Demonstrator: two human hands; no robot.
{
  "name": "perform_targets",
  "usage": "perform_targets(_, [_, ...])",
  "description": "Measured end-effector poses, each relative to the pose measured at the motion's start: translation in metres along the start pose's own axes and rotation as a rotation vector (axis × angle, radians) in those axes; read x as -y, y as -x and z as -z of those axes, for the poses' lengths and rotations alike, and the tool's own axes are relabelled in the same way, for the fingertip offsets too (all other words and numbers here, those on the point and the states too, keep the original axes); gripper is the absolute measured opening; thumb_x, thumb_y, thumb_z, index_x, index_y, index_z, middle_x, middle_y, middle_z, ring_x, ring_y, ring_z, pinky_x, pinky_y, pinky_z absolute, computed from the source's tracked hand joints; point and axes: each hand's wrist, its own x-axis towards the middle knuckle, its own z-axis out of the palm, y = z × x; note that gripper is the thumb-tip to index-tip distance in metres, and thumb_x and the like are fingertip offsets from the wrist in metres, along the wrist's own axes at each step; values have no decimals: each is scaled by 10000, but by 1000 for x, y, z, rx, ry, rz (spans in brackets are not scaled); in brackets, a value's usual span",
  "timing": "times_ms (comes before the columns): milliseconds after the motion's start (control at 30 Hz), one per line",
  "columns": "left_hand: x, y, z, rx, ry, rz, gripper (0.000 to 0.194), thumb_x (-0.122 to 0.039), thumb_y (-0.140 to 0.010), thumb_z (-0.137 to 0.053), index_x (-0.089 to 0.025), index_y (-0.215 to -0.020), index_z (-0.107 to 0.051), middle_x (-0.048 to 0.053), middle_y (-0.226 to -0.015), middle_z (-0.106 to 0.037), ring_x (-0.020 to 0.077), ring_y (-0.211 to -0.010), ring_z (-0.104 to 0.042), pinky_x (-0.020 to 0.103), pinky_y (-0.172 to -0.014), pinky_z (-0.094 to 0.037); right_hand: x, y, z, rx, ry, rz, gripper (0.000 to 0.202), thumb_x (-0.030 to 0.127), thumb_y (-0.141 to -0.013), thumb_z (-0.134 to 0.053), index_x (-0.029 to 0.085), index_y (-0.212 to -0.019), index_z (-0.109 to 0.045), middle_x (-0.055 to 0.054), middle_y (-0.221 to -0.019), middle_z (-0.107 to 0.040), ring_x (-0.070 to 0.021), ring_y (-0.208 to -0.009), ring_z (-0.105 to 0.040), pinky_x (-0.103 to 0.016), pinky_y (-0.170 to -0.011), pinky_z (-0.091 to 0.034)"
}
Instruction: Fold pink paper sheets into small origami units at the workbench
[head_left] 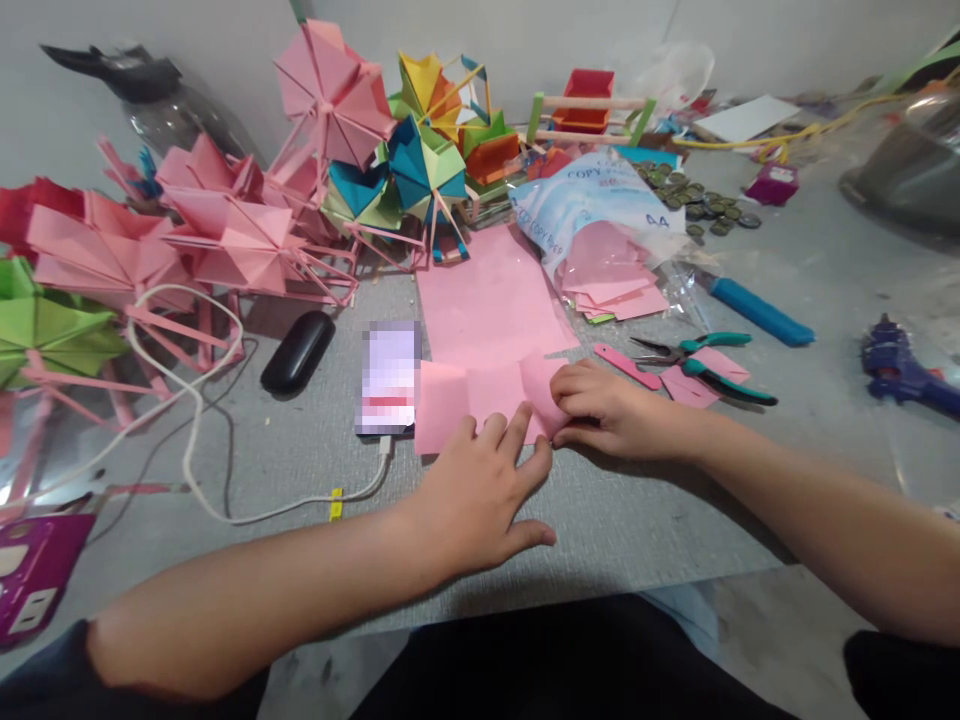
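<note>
A creased strip of pink paper (495,390) lies on the grey table in front of me. My left hand (487,480) rests over its near edge with fingers spread, fingertips touching the paper. At the strip's right end, my right hand (600,410) pinches the paper between thumb and curled fingers, and that end is lifted or bent. Behind the strip lies a larger pink sheet (487,290). A phone (388,375), its screen blurred, sits by the strip's left end with a white cable (300,503) plugged in.
Folded paper wheels (247,240) crowd the back left, near a black case (298,352). To the right lie pliers (697,360), a pink cutter (626,367), a blue-handled tool (761,310) and a glue gun (907,365). A plastic bag (600,200) holds pink pieces beside coins (697,200).
</note>
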Motion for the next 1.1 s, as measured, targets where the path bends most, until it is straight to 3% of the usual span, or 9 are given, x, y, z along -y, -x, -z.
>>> perform_targets(367, [2,0,-3,-40,-18,-17,927,-827,-1024,-498,-141,-1647,-464,331,-1715,-426,440,-1331,-593,522,-955,-492,2,-2,-2,9,-4,-8,130,255,-1039,-690,221,-916,-713,-89,-1045,-727,-265,-1062,-646,-475,-1010,-465])
perform_targets(533, [0,0,0,-44,5,-6,913,-813,-1021,-533,-133,-1628,-487,286,-1449,-649,423,-1256,-603,502,-919,-508,3,-4,-3,5,-27,-39,137,317,-1078,-650,226,-1006,-725,-91,-1071,-758,-261,-1049,-662,-449,-980,-451])
perform_targets(733, [-8,4,5,-20,28,69,924,-802,-1004,-592,-121,-1625,-515,252,-1387,-668,401,-1209,-631,477,-897,-547,6,-8,-5,6,-43,-102,170,348,-1099,-611,231,-1031,-713,-67,-1038,-762,-243,-1009,-657,-437,-986,-426])
perform_targets(800, [-11,6,6,-10,27,96,928,-799,-1003,-595,-129,-1639,-511,267,-1455,-641,421,-1232,-640,490,-902,-567,7,-9,-6,6,-37,-115,164,338,-1093,-613,229,-1022,-713,-67,-1032,-756,-247,-1010,-655,-439,-992,-428])
perform_targets(933, [-14,7,6,-24,36,153,931,-802,-960,-660,-184,-1643,-528,318,-1703,-444,503,-1345,-614,542,-941,-584,10,-11,-7,-4,-22,-133,162,338,-1085,-624,228,-1087,-743,-75,-1039,-756,-257,-1015,-653,-448,-994,-440])
perform_targets(1033, [-13,6,10,-8,54,164,935,-806,-940,-688,-203,-1638,-533,334,-1744,-388,519,-1357,-622,559,-954,-587,12,-11,-8,-2,-12,-150,186,354,-1082,-630,230,-1107,-767,-80,-1039,-757,-262,-1022,-655,-449,-990,-455])
perform_targets(1100, [-11,6,13,10,59,157,932,-811,-945,-676,-205,-1638,-531,342,-1743,-384,502,-1331,-649,555,-958,-589,12,-12,-8,-8,4,-163,241,365,-1079,-637,239,-1227,-778,-92,-1071,-763,-271,-1049,-657,-457,-1002,-462])
